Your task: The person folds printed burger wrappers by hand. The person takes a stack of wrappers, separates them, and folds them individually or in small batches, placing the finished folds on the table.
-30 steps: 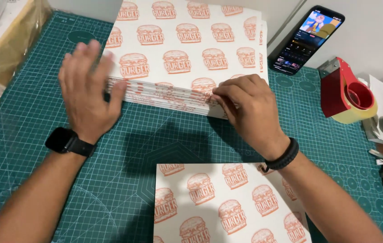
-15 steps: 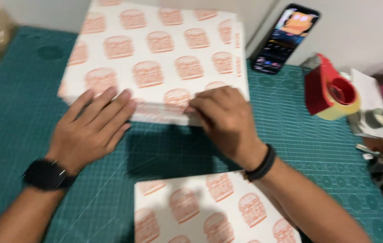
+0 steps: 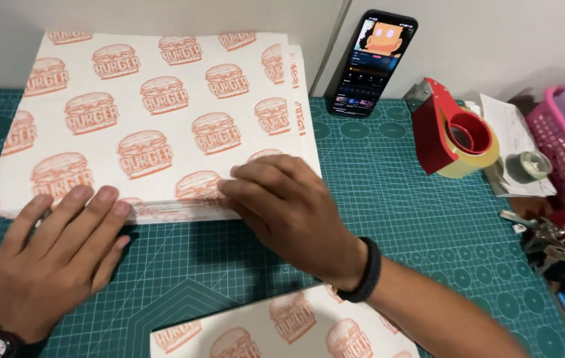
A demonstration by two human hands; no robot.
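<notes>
Green cutting mat [image 3: 388, 219], left hand [image 3: 57, 255], right hand [image 3: 289, 212] flat on paper stack [image 3: 156, 126]

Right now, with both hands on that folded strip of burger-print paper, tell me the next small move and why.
Probably slide the left hand leftward along the folded edge to crease it. The right hand already pins the fold's right end, while the left stretch looks barely pressed.

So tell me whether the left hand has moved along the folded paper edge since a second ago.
Yes. The left hand slid toward the person, off the paper onto the green mat.
</notes>
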